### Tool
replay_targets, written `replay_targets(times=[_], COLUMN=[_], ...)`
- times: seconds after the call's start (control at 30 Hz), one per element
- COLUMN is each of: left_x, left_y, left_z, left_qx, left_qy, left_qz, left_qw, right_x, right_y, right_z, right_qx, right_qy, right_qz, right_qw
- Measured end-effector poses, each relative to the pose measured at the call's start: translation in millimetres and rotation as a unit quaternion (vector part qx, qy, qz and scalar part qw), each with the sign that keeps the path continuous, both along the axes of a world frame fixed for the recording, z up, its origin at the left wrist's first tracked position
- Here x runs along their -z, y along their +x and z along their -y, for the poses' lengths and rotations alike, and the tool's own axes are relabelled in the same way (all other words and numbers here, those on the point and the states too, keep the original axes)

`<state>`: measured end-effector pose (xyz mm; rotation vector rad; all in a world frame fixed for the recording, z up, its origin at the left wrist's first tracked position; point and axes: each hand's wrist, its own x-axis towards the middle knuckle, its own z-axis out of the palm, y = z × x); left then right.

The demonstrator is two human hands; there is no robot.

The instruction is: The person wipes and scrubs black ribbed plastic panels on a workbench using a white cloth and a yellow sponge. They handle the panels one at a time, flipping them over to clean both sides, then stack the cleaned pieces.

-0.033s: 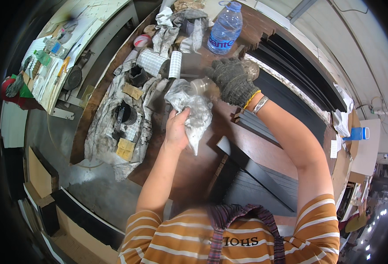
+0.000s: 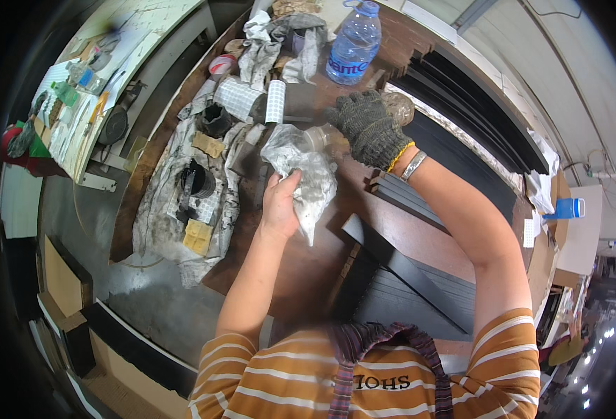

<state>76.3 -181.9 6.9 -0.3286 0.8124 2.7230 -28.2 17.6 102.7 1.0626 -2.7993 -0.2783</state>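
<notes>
Plastic bag (image 2: pixel 320 183), gripped by left hand (image 2: pixel 281 207), clear container (image 2: pixel 400 109), mostly hidden in right hand (image 2: pixel 369 129)

The head camera, a wide fisheye, sits above the striped shirt (image 2: pixel 294 377) and looks steeply down and forward past both forearms (image 2: pixel 248 297). Nearest the lens is the shirt, below the hands; the left hand (image 2: pixel 280 206) and gloved right hand (image 2: pixel 372 131) lie near mid-view, close enough to show fingers. The table (image 2: pixel 304 272) spreads beneath and beyond them. Well right of the right hand, the dim rim bends and blurs, perhaps showing deeper room.
</notes>
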Motion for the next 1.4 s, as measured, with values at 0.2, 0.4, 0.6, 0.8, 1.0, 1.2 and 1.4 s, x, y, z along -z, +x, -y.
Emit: replay_targets(times=[0.2,0.4,0.6,0.8,1.0,1.2,1.4], left_x=[-0.4,4.5,11.6,10.5,-5.3,-10.6,-7.3], left_y=[6.6,4.4,5.6,11.4,23.3,43.1,68.5], left_z=[-13.3,-16.0,-16.1,-12.7,3.0,19.6,34.8], left_qx=[0.039,0.053,0.05,0.051,0.044,0.023,0.02], left_qy=[0.037,0.037,0.042,0.034,0.004,-0.01,-0.034], left_qz=[-0.008,-0.006,-0.005,-0.006,-0.009,-0.007,-0.003], left_qw=[0.999,0.998,0.998,0.998,0.999,1.0,0.999], right_x=[-12.5,-12.7,-10.2,-12.2,6.5,33.7,11.3], right_y=[18.7,22.3,19.8,17.8,-9.0,-34.7,35.2], right_z=[-16.0,-22.7,-20.8,-7.6,-15.7,-45.8,-111.1], right_qx=[0.01,-0.02,-0.03,0.025,0.068,0.288,0.358], right_qy=[0.091,0.063,0.034,0.091,-0.296,-0.436,-0.341], right_qz=[-0.036,-0.033,-0.009,0.035,0.032,0.083,0.064], right_qw=[0.995,0.997,0.999,0.995,0.952,0.848,0.867])
